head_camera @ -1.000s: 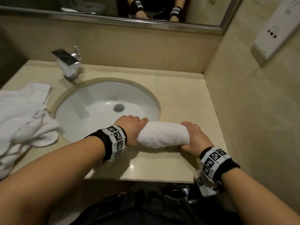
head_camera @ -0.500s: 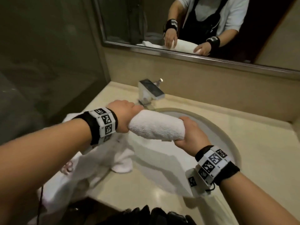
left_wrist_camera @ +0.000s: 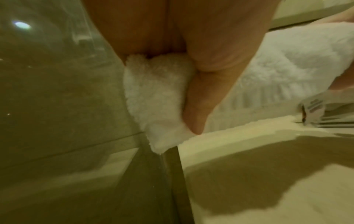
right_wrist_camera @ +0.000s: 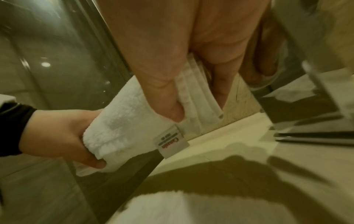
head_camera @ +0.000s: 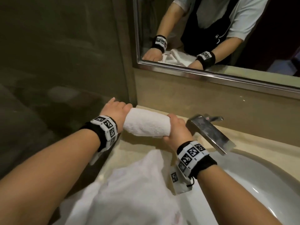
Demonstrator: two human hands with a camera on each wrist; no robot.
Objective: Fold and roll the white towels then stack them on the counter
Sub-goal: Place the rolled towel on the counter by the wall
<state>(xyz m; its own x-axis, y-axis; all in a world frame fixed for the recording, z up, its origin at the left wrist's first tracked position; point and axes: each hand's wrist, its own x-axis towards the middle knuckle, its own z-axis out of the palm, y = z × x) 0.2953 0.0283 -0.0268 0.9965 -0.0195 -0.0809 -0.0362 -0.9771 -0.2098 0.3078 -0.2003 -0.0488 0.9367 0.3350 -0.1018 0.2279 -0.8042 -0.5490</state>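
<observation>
A rolled white towel [head_camera: 146, 124] hangs just above the far left corner of the beige counter [head_camera: 142, 145], close to the glass wall. My left hand [head_camera: 117, 112] grips its left end and my right hand [head_camera: 176, 130] grips its right end. In the left wrist view the thumb presses into the fluffy end of the roll [left_wrist_camera: 155, 94]. In the right wrist view the right hand's fingers curl round the rolled towel [right_wrist_camera: 130, 125], whose label [right_wrist_camera: 171, 144] hangs down. A loose heap of unfolded white towels [head_camera: 129, 192] lies on the counter below my arms.
A chrome faucet [head_camera: 209, 133] juts out right beside my right hand. The white sink basin [head_camera: 253, 181] sits to the right. A glass partition [head_camera: 65, 78] closes off the left side, and a framed mirror [head_camera: 211, 72] hangs on the back wall.
Both hands have carried the rolled towel from the counter's front right, across the sink, to the far left corner. The view has swung left with them.
</observation>
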